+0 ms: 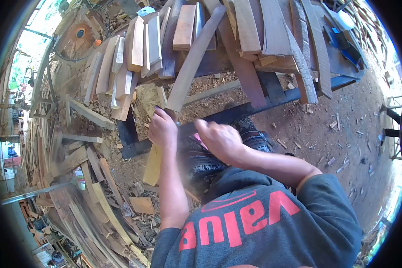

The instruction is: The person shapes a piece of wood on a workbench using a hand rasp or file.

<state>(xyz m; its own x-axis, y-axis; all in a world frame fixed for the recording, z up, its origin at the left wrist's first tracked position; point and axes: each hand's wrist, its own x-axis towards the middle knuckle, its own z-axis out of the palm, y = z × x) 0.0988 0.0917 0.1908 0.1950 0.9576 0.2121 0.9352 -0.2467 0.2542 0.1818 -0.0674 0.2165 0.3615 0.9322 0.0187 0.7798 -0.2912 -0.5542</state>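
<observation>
My left hand [163, 128] is closed at the near end of a long, pale wooden board [195, 60] that slants up and away over the bench. Its fingers are curled, and what lies inside the grip is partly hidden. Below that hand, a yellowish wooden piece [152, 166] shows behind the forearm. My right hand [221, 139] is a little to the right, curled like a fist above my lap. Whatever it holds, if anything, is hidden. A small pink thing [200, 140] shows just beneath it.
Several wooden blocks [184, 27] and boards lie across the bench, whose dark metal rail [295, 94] runs in front of me. Long offcuts [91, 210] are heaped on the left. Wood scraps litter the dirt floor [326, 134] on the right. A blue object [349, 53] sits at the bench's right end.
</observation>
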